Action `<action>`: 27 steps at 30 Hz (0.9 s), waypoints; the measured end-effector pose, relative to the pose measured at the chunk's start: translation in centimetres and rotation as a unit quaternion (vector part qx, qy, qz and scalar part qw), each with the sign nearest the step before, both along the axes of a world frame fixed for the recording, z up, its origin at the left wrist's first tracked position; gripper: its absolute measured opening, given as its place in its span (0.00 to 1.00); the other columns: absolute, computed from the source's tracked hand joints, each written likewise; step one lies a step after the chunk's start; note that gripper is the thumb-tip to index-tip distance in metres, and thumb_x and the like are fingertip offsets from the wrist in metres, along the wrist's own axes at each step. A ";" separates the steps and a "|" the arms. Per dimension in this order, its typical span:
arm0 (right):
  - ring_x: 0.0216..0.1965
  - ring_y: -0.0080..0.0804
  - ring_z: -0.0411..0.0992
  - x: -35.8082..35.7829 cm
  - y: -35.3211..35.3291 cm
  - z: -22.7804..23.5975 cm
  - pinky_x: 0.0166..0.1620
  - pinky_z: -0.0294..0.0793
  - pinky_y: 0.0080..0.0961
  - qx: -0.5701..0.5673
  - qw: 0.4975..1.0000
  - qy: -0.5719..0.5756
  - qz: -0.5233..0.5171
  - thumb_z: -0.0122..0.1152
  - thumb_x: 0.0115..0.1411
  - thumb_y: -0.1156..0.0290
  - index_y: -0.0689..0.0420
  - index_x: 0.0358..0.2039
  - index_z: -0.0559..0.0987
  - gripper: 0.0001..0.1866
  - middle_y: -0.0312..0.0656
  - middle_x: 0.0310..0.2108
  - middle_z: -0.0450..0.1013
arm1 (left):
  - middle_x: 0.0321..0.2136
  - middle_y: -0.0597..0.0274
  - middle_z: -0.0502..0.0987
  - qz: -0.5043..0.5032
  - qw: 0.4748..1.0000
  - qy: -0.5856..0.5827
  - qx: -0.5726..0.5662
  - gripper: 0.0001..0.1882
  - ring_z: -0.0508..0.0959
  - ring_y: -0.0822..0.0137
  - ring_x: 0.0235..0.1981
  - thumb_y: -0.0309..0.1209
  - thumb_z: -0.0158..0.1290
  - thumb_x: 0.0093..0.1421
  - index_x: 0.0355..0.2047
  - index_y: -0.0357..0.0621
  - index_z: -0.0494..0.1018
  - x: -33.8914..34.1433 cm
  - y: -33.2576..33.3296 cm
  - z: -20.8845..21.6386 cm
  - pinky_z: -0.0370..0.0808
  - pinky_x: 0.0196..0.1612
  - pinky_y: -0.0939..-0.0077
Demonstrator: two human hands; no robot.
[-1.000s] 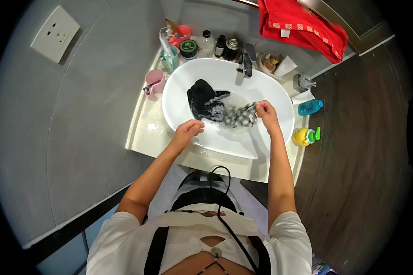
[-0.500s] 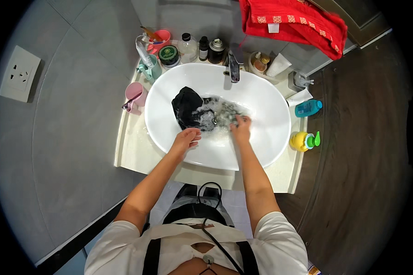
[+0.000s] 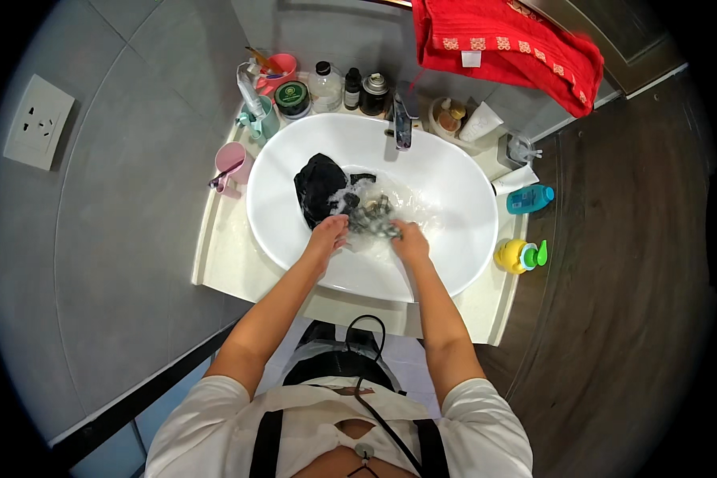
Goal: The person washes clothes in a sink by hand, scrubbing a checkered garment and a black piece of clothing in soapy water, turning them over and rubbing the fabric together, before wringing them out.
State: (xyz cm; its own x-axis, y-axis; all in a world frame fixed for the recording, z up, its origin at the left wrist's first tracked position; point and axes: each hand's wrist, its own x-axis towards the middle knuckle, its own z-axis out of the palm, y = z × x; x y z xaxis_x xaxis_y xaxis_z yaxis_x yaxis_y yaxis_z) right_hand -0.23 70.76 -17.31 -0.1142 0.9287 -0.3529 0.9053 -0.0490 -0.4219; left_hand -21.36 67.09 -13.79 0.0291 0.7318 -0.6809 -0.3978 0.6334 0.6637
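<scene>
- In the white basin (image 3: 458, 191), we see a black-and-white checked cloth (image 3: 372, 215) lying bunched in shallow, sudsy water (image 3: 413, 209), just right of a black cloth (image 3: 319, 187).
- Our right hand (image 3: 409, 241) reaches down with bent fingers to the right edge of the checked cloth; we cannot tell whether they pinch it.
- Our left hand (image 3: 327, 238) is half curled near the lower edge of the black cloth, its fingertips close to the checked cloth; we cannot tell whether it grips anything.
- The two hands are apart, with the checked cloth lying between and slightly beyond them.
- Above the basin's far rim we see a faucet (image 3: 403, 127).
- On the counter (image 3: 227, 263), a pink cup (image 3: 232, 161) stands left of the basin; a blue bottle (image 3: 530, 199) and a yellow pump bottle (image 3: 512, 256) are on its right.
</scene>
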 end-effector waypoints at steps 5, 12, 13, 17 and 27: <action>0.34 0.42 0.69 -1.5 0.4 0.7 0.38 0.69 0.34 0.063 0.996 0.017 0.062 0.57 0.42 0.71 0.51 0.41 0.70 0.21 0.47 0.33 0.67 | 0.37 0.75 0.67 0.048 0.998 -0.016 -0.022 0.13 0.67 0.75 0.38 0.40 0.44 0.57 0.41 0.54 0.67 1.7 0.9 -1.5 0.64 0.45 0.71; 0.35 0.31 0.67 -4.2 1.0 11.7 0.34 0.68 0.22 0.128 0.918 0.365 0.084 0.50 0.41 0.81 0.56 0.32 0.74 0.14 0.40 0.33 0.65 | 0.39 0.65 0.68 0.087 0.948 -0.303 -0.046 0.20 0.67 0.63 0.41 0.50 0.39 0.57 0.43 0.53 0.63 2.1 2.6 -1.7 0.62 0.45 0.60; 0.36 0.31 0.66 -4.1 1.0 12.3 0.33 0.68 0.21 0.092 0.908 0.406 0.050 0.50 0.41 0.81 0.56 0.31 0.74 0.14 0.39 0.34 0.65 | 0.38 0.65 0.68 0.099 0.944 -0.314 -0.017 0.20 0.67 0.63 0.41 0.49 0.38 0.58 0.43 0.52 0.63 2.5 3.0 -0.5 0.63 0.45 0.61; 0.41 0.33 0.63 -4.2 -0.1 14.5 0.39 0.69 0.23 -0.010 0.849 0.523 -0.075 0.51 0.43 0.79 0.56 0.33 0.73 0.13 0.42 0.39 0.62 | 0.35 0.62 0.70 0.117 0.942 -0.309 0.065 0.18 0.70 0.64 0.38 0.48 0.38 0.59 0.38 0.47 0.64 2.6 4.0 1.4 0.68 0.40 0.66; 0.34 0.44 0.67 -8.0 -2.7 12.0 0.37 0.67 0.31 0.270 0.891 0.365 -0.021 0.54 0.51 0.66 0.57 0.33 0.71 0.11 0.46 0.33 0.66 | 0.19 0.69 0.64 0.155 0.951 -0.259 0.064 0.14 0.68 0.71 0.21 0.45 0.45 0.57 0.25 0.49 0.64 3.8 4.8 3.6 0.68 0.23 0.75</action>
